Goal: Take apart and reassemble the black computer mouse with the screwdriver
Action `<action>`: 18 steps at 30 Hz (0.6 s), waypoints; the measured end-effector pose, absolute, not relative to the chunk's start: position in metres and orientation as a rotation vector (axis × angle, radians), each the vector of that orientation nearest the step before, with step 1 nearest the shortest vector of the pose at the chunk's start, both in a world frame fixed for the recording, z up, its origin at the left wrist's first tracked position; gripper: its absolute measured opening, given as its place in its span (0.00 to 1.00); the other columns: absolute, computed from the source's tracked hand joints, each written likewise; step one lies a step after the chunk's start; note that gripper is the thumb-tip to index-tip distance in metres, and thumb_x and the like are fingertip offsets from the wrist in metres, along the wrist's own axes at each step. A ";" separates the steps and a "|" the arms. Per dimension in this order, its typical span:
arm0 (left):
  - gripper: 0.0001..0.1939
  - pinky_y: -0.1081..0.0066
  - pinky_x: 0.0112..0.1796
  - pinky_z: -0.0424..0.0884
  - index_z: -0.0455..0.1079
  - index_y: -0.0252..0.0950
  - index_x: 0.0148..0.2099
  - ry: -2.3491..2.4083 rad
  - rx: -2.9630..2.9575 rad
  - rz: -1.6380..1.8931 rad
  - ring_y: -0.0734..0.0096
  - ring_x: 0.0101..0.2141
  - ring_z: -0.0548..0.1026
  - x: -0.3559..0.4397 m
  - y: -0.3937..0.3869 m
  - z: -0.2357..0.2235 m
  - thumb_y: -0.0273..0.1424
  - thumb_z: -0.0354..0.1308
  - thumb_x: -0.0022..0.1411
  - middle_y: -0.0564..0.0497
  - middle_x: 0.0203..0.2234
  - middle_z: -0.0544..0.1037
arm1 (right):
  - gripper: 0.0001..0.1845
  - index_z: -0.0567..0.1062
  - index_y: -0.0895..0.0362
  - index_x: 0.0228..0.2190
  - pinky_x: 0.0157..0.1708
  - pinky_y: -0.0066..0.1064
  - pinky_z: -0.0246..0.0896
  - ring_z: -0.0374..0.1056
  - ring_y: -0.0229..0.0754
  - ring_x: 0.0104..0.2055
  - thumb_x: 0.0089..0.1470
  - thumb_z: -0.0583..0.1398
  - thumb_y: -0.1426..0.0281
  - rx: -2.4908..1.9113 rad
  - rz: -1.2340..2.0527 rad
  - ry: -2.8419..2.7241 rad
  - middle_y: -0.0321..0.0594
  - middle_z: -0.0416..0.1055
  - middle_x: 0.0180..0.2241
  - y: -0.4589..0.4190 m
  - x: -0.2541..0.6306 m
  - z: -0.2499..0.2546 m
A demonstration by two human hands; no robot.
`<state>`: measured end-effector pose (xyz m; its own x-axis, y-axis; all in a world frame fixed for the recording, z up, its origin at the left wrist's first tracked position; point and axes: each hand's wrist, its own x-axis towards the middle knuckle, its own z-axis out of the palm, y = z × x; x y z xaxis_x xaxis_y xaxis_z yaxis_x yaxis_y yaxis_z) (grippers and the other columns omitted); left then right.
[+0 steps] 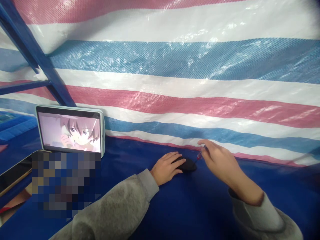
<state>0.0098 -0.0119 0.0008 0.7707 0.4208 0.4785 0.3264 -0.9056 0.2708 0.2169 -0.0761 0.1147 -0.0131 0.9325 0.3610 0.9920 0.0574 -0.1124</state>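
Observation:
On the blue surface, my left hand [167, 168] grips the near end of a black, flat oval thing that looks like a computer mouse [189, 165], its fingers laid over it and pressing it down. My right hand [217, 160] is closed in a pinch around a slim screwdriver [199, 155] with a reddish see-through part. The tool slants down toward the far right end of the mouse. Whether its tip touches the mouse, I cannot tell. My right fingers cover much of the tool.
A tablet [71, 131] in a pale case stands upright at the left, playing a cartoon. A phone [17, 170] lies at the far left edge, beside a blurred-out patch. Striped plastic sheeting [175, 58] hangs behind the blue surface [185, 210]. A blue metal frame [40, 56] rises at upper left.

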 end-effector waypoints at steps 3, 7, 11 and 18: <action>0.22 0.58 0.61 0.60 0.63 0.39 0.61 0.587 2.794 0.821 0.62 0.60 0.63 0.010 -0.012 0.001 0.41 0.50 0.69 0.46 0.58 0.68 | 0.17 0.72 0.57 0.44 0.29 0.33 0.60 0.73 0.46 0.31 0.58 0.48 0.70 -1.917 -0.246 -2.008 0.43 0.78 0.35 -0.075 0.217 0.114; 0.21 0.58 0.61 0.61 0.62 0.40 0.61 0.589 2.794 0.819 0.62 0.61 0.63 0.010 -0.012 0.000 0.41 0.50 0.70 0.46 0.59 0.68 | 0.17 0.73 0.57 0.43 0.30 0.33 0.60 0.73 0.46 0.30 0.58 0.49 0.70 -1.900 -0.280 -2.008 0.43 0.78 0.34 -0.075 0.217 0.113; 0.22 0.57 0.61 0.60 0.62 0.40 0.61 0.588 2.794 0.821 0.62 0.61 0.63 0.010 -0.011 -0.001 0.41 0.50 0.70 0.46 0.59 0.67 | 0.16 0.73 0.56 0.43 0.29 0.33 0.58 0.73 0.46 0.30 0.59 0.49 0.69 -1.918 -0.295 -2.008 0.42 0.78 0.33 -0.076 0.216 0.114; 0.21 0.57 0.61 0.60 0.63 0.39 0.61 0.586 2.795 0.817 0.62 0.60 0.63 0.009 -0.012 0.000 0.41 0.50 0.70 0.46 0.58 0.68 | 0.15 0.74 0.54 0.40 0.26 0.32 0.55 0.72 0.45 0.27 0.61 0.49 0.66 -1.938 -0.277 -2.041 0.38 0.77 0.26 -0.076 0.216 0.115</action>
